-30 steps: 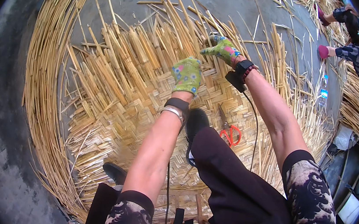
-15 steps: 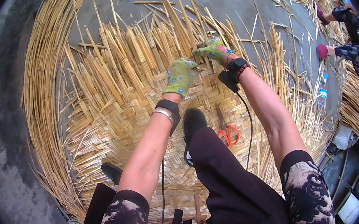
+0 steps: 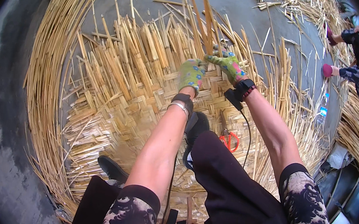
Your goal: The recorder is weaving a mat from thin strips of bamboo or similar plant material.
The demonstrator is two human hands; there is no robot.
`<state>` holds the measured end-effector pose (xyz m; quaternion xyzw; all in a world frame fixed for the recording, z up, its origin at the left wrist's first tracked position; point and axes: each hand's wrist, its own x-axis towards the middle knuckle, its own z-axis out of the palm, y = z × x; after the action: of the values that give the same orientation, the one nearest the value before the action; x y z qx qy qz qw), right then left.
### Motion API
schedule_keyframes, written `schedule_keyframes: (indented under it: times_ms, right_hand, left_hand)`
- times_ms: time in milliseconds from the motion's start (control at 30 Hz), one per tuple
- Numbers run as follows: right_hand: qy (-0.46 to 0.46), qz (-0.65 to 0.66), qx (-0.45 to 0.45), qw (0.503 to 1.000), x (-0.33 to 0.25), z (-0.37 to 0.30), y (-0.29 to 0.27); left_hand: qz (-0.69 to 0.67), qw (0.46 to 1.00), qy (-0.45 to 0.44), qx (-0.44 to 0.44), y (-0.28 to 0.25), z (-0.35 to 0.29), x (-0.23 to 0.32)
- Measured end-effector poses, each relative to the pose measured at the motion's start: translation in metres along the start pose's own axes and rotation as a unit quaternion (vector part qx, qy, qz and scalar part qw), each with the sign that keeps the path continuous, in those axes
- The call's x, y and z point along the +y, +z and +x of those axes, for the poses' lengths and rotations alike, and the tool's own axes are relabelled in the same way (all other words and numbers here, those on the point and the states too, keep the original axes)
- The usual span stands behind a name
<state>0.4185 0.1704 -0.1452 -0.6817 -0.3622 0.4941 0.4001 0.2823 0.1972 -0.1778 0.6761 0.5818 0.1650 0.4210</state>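
Observation:
A woven mat [image 3: 143, 121] of split reed strips lies on the floor beneath me, its far edge ending in loose, unwoven strips. At that edge my right hand [image 3: 229, 66], in a green flowered glove, is closed round a few brownish reed strips [image 3: 207, 18] that rise off the mat. Close beside it is my left hand [image 3: 191, 74], gloved alike and slightly blurred. Its fingers are curled at the foot of the strips; whatever they pinch is hidden. Scissors [image 3: 228, 139] with orange handles rest on the mat near my shoe [image 3: 198, 125].
Long reeds [image 3: 53, 53] lie in a curved bundle on the left. More reeds [image 3: 356, 132] are piled at right, near a plastic bottle [image 3: 322, 111]. Another person [image 3: 356, 79] is at the far right. Thin cables run from my wrist bands.
Both hands have shifted slightly right within the view. The brown strips by my right hand now stand higher and more upright. The whole scene has moved a little as my head turned.

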Motion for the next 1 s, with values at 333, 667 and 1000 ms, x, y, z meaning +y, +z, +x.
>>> schedule_keyframes:
  times_ms: [333, 667, 1000]
  right_hand:
    - [0.033, -0.199, -0.014, 0.979, 0.021, 0.024, -0.013]
    - [-0.356, -0.493, 0.020, 0.793, -0.011, -0.027, 0.074]
    - [-0.372, -0.469, -0.103, 0.794, -0.014, -0.038, 0.164]
  left_hand:
    - [0.186, 0.968, 0.162, 0.045, -0.009, -0.040, -0.012]
    - [-0.212, 0.973, 0.063, 0.064, -0.064, -0.112, -0.104]
    - [-0.679, 0.613, -0.270, 0.300, -0.223, -0.101, -0.199]
